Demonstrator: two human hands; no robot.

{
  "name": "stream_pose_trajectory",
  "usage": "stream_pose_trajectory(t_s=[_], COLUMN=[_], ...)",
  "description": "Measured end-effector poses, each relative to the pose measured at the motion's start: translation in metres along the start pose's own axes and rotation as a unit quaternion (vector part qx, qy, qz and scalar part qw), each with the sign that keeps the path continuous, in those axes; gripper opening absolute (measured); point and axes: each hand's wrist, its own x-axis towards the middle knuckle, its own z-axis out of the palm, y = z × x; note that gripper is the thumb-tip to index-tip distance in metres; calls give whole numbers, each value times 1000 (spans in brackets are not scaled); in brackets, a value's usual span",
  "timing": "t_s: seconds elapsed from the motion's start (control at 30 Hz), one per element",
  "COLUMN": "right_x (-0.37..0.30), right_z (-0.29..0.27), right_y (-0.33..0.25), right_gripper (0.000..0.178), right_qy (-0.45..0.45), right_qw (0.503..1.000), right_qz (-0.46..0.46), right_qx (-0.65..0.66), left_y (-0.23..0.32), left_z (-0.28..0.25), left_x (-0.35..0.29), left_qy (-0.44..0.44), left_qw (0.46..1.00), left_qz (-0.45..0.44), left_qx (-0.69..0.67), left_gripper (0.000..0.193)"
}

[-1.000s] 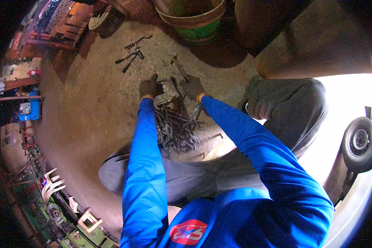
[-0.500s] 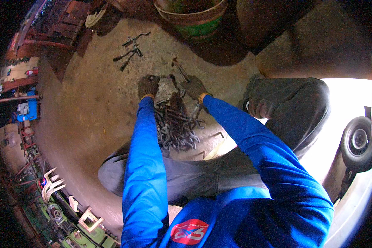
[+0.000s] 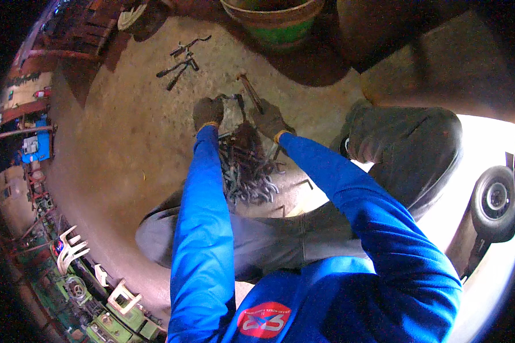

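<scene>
Both my hands wear dark knitted gloves. My left hand (image 3: 208, 112) is closed round one end of a dark bent metal piece (image 3: 233, 98), which reaches toward my right hand over a pale grey patch or block on the floor. My right hand (image 3: 269, 120) grips a hammer (image 3: 250, 91) by its slim metal handle, its small brownish head pointing away from me. Just nearer to me lies a heap of dark bent metal rods (image 3: 252, 184). Beyond my left hand, several similar pieces (image 3: 181, 67) lie apart on the floor.
A green-and-brown bucket (image 3: 274, 28) stands at the far side. My bent legs (image 3: 403, 151) frame the heap. A small wheel (image 3: 494, 196) is at the right. White plastic chairs (image 3: 71, 250) and green machinery (image 3: 115, 327) line the left.
The metal piece in my left hand has swung up and now lies more crosswise between my hands. My right hand still holds the hammer and has barely moved.
</scene>
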Motion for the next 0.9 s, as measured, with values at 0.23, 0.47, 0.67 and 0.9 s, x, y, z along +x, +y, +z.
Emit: stream_pose_trajectory(t_s=[0.23,0.47,0.67,0.9], right_x=[0,8,12,15], right_z=[1,17,13,30], right_y=[-2,-14,-19,10], right_gripper=[43,38,32,32], right_qy=[-33,-50,1,0], right_qw=[997,999,999,994], right_qz=[32,-15,-48,-75], right_qx=[57,-15,3,-84], left_y=[-1,-20,-25,-24], left_z=[17,16,25,26], left_x=[5,16,20,29], left_qy=[15,6,17,-67], left_qw=[997,998,996,993], left_qz=[-46,-62,-84,-51], left_qx=[-59,17,-34,78], left_gripper=[55,54,55,42])
